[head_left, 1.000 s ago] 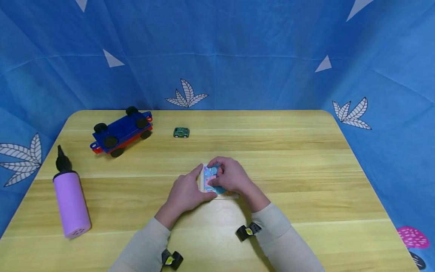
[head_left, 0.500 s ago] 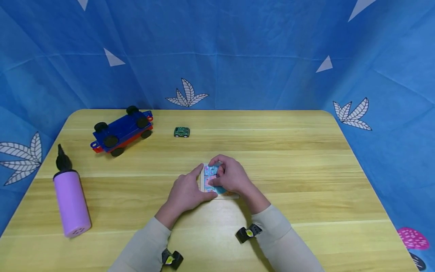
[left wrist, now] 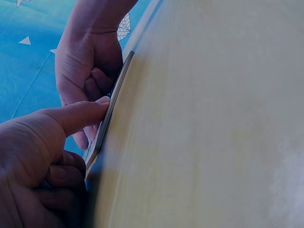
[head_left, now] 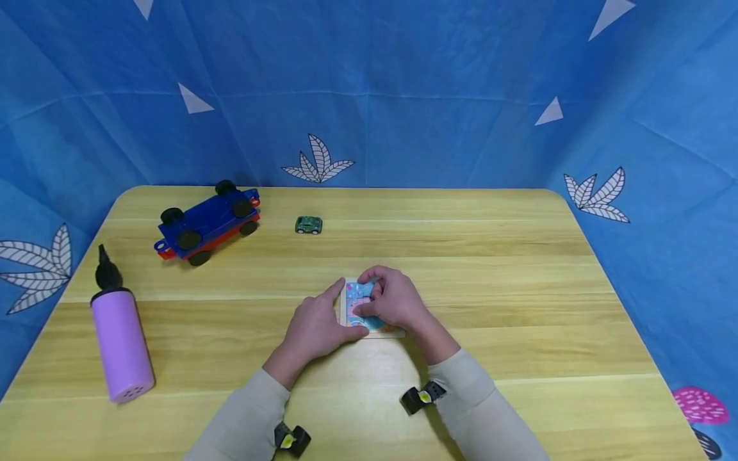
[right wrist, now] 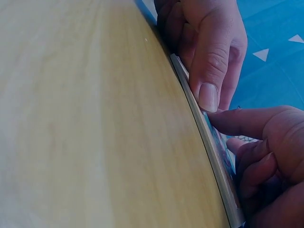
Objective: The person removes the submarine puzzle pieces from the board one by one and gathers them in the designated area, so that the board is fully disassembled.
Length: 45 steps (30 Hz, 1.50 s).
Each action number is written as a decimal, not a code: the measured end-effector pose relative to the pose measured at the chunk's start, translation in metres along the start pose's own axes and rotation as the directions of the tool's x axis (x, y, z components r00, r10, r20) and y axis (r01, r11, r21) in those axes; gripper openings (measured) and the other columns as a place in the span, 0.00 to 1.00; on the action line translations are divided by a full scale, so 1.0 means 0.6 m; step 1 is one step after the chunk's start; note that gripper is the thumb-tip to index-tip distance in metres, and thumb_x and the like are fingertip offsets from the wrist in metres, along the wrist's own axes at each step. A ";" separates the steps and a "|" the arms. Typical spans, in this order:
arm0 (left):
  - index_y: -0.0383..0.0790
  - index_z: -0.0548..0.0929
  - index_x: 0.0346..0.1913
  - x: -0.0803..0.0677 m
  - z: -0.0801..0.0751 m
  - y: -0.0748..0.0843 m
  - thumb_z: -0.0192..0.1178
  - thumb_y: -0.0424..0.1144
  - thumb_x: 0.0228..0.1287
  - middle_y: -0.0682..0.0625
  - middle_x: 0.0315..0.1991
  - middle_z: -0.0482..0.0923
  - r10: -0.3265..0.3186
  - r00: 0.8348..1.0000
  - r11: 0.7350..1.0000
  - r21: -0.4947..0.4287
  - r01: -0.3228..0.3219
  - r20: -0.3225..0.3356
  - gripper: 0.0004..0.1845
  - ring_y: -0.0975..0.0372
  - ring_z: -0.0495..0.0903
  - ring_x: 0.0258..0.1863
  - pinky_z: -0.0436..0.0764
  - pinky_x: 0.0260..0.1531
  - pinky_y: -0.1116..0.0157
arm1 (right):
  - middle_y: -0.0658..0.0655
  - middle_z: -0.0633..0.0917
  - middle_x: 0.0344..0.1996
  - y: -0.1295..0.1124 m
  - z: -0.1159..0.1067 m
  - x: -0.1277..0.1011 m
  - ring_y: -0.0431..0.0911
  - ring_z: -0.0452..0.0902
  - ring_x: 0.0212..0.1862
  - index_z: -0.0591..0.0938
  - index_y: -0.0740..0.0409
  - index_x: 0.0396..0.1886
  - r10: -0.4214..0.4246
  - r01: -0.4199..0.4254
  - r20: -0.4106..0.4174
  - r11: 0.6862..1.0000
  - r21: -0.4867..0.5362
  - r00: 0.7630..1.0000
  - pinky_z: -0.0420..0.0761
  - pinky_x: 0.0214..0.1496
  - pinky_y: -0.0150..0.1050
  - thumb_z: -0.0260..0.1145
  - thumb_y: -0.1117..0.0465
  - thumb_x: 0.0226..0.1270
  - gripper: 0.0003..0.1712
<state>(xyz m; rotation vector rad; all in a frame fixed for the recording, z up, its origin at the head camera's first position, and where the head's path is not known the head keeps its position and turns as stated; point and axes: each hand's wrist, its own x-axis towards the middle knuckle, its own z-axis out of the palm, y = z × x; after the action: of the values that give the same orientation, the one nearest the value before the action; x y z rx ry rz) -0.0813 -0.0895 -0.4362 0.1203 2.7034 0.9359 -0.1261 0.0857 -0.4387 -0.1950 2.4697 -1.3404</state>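
Note:
A small picture puzzle board with a pale wooden frame lies flat on the wooden table, near its middle. My left hand holds the board's left side, forefinger at the top corner and thumb at the bottom edge. My right hand lies over the board with its fingers curled, pinching a piece on the picture; the piece itself is mostly hidden. In the left wrist view the left thumb presses against the thin board edge. The right wrist view shows the board edge between both hands.
An upside-down blue and red toy car chassis and a tiny green car stand at the far left of the table. A purple hand pump lies near the left edge. Blue patterned cloth surrounds the table.
My right hand's fingers have curled in tighter over the top of the board. The left hand and the board have stayed in place.

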 end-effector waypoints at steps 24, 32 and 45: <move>0.39 0.62 0.77 -0.001 0.000 0.000 0.76 0.61 0.47 0.50 0.18 0.71 -0.001 1.000 1.000 0.012 0.001 -0.003 0.58 0.55 0.69 0.21 0.69 0.23 0.61 | 0.49 0.73 0.17 0.005 -0.002 -0.002 0.40 0.66 0.19 0.85 0.54 0.41 -0.044 0.043 0.013 0.999 0.014 0.999 0.65 0.21 0.35 0.80 0.63 0.53 0.16; 0.39 0.63 0.76 -0.001 0.001 -0.003 0.76 0.62 0.47 0.48 0.26 0.78 0.002 1.000 1.000 0.026 -0.002 -0.017 0.57 0.54 0.73 0.29 0.77 0.34 0.56 | 0.47 0.70 0.14 0.008 -0.004 -0.003 0.39 0.64 0.18 0.87 0.57 0.42 -0.109 0.109 0.013 0.994 0.001 0.994 0.66 0.24 0.34 0.78 0.64 0.56 0.13; 0.40 0.65 0.76 -0.001 0.001 -0.002 0.77 0.62 0.46 0.46 0.31 0.81 0.007 0.999 1.000 0.024 -0.006 -0.034 0.56 0.55 0.74 0.31 0.77 0.35 0.56 | 0.47 0.71 0.15 0.018 -0.007 0.001 0.39 0.65 0.19 0.87 0.57 0.40 -0.159 0.158 -0.021 0.987 -0.018 0.987 0.67 0.25 0.35 0.78 0.64 0.55 0.12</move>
<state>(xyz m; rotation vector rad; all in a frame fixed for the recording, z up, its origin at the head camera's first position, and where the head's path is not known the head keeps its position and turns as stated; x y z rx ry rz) -0.0803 -0.0902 -0.4372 0.1196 2.7472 0.9161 -0.1276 0.0946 -0.4455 -0.3902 2.5294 -1.3922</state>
